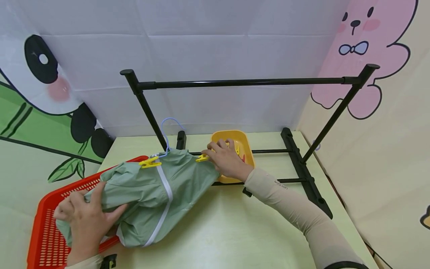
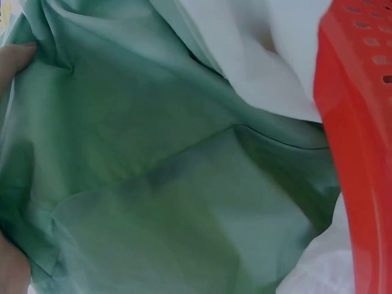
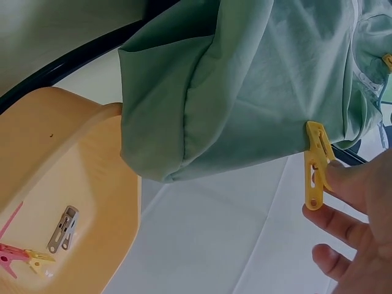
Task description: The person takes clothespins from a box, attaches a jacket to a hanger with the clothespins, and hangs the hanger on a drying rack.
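Note:
A light green zip-up jacket (image 1: 141,186) with a white zipper strip hangs on a blue hanger (image 1: 162,129), its lower part over a red basket. My left hand (image 1: 85,213) grips the jacket's sleeve side above the basket; the left wrist view shows fingertips (image 2: 18,58) on the green cloth (image 2: 135,116). With my right hand (image 1: 225,158) I pinch a yellow clothespin (image 3: 316,165) between thumb and finger, its tip on the jacket's shoulder edge. Another yellow clothespin (image 1: 150,163) is clipped at the opposite side of the collar.
Behind the jacket stands a black rack with a top bar (image 1: 248,82). A yellow bin (image 1: 231,135) with several clothespins sits by the rack's lower bars. The red basket (image 1: 43,213) at left holds white cloth (image 2: 324,263).

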`<state>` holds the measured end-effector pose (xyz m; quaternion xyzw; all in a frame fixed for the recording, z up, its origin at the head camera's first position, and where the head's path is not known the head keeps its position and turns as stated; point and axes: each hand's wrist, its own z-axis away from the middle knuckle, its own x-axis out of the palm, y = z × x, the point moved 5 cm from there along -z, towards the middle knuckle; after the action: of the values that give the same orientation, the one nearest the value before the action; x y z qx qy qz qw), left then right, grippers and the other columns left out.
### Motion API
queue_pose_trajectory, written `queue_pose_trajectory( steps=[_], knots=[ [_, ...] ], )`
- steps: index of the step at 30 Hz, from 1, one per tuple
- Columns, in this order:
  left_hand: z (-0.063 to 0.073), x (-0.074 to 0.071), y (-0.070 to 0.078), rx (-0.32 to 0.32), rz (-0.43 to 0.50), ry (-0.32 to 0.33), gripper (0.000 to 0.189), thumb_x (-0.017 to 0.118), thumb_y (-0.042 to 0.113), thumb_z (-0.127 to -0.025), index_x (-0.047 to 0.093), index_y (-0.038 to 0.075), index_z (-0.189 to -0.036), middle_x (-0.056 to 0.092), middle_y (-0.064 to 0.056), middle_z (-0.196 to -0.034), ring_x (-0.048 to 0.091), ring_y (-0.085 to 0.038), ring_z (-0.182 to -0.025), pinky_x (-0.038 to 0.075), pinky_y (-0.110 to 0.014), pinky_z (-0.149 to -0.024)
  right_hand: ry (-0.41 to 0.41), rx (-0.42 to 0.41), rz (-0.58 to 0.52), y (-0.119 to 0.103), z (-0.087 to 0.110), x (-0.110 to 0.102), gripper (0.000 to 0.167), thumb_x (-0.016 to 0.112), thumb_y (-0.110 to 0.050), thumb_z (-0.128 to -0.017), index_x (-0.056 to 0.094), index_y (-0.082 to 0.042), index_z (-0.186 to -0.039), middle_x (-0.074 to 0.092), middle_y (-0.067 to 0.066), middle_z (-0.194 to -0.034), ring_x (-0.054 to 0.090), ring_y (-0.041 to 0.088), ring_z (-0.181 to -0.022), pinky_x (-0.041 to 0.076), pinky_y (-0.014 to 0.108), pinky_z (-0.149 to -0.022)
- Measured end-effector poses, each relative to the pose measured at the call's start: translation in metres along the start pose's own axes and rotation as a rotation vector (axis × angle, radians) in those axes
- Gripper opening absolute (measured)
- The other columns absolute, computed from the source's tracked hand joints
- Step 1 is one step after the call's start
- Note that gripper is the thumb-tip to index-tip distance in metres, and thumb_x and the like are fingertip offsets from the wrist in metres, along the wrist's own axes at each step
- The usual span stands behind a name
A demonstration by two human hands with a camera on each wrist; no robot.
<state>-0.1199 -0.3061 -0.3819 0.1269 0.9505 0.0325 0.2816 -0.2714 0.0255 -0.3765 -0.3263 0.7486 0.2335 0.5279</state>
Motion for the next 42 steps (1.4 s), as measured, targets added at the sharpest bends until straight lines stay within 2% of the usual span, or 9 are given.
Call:
queue_pose_trajectory(
  steps=[11, 17, 22, 31, 38, 42],
  knots=[
    [0.0023, -0.0008, -0.0031, -0.02, 0.005, -0.032, 0.089, 0.042, 0.082, -0.083, 0.054, 0.005, -0.125, 0.031, -0.036, -0.093, 0.026, -0.057, -0.088, 0.012, -0.068, -0.075, 0.026, -0.004, 0.004, -0.001, 0.0016, -0.0002, 0.03, 0.059, -0.025, -0.101, 0.063, -0.018, -0.13, 0.056, 0.007, -0.122, 0.047, 0.027, -0.108, 0.029, 0.054, -0.096],
    [0.0026, -0.0011, -0.0051, -0.035, 0.002, -0.042, 0.088, 0.041, 0.082, -0.082, 0.053, 0.006, -0.125, 0.031, -0.036, -0.094, 0.026, -0.057, -0.089, 0.011, -0.067, -0.075, 0.042, -0.001, -0.028, -0.0019, 0.0022, -0.0002, 0.043, 0.06, -0.043, -0.098, 0.06, -0.018, -0.133, 0.054, 0.008, -0.126, 0.046, 0.028, -0.111, 0.028, 0.055, -0.098],
    [0.0035, -0.0022, -0.0064, -0.04, -0.012, -0.051, 0.088, 0.04, 0.082, -0.082, 0.052, 0.007, -0.126, 0.032, -0.036, -0.094, 0.026, -0.058, -0.089, 0.013, -0.068, -0.075, 0.048, -0.008, -0.048, -0.002, 0.0021, -0.0009, 0.052, 0.063, -0.049, -0.094, 0.057, -0.019, -0.136, 0.053, 0.01, -0.131, 0.046, 0.031, -0.114, 0.029, 0.054, -0.098],
    [0.0046, -0.0029, -0.0079, -0.055, -0.019, -0.067, 0.091, 0.037, 0.085, -0.08, 0.05, 0.007, -0.125, 0.031, -0.036, -0.092, 0.026, -0.058, -0.089, 0.013, -0.066, -0.073, 0.107, -0.042, -0.079, -0.0019, 0.0053, 0.0024, 0.059, 0.068, -0.05, -0.09, 0.056, -0.02, -0.139, 0.051, 0.012, -0.132, 0.046, 0.033, -0.114, 0.032, 0.052, -0.095],
    [0.0042, -0.0025, -0.0088, -0.053, -0.026, -0.073, 0.091, 0.037, 0.085, -0.08, 0.05, 0.008, -0.126, 0.03, -0.036, -0.092, 0.026, -0.058, -0.088, 0.012, -0.065, -0.072, 0.084, -0.035, -0.083, -0.0009, 0.0075, 0.0069, 0.065, 0.068, -0.054, -0.089, 0.051, -0.024, -0.145, 0.05, 0.011, -0.134, 0.046, 0.033, -0.117, 0.032, 0.05, -0.094],
    [0.0053, -0.002, -0.0101, -0.057, -0.04, -0.108, 0.092, 0.036, 0.086, -0.08, 0.049, 0.008, -0.127, 0.03, -0.037, -0.093, 0.026, -0.058, -0.088, 0.012, -0.064, -0.072, 0.073, -0.037, -0.087, -0.0019, 0.0086, 0.0082, 0.068, 0.068, -0.054, -0.089, 0.05, -0.025, -0.147, 0.05, 0.011, -0.135, 0.046, 0.033, -0.117, 0.032, 0.051, -0.094]
  ],
)
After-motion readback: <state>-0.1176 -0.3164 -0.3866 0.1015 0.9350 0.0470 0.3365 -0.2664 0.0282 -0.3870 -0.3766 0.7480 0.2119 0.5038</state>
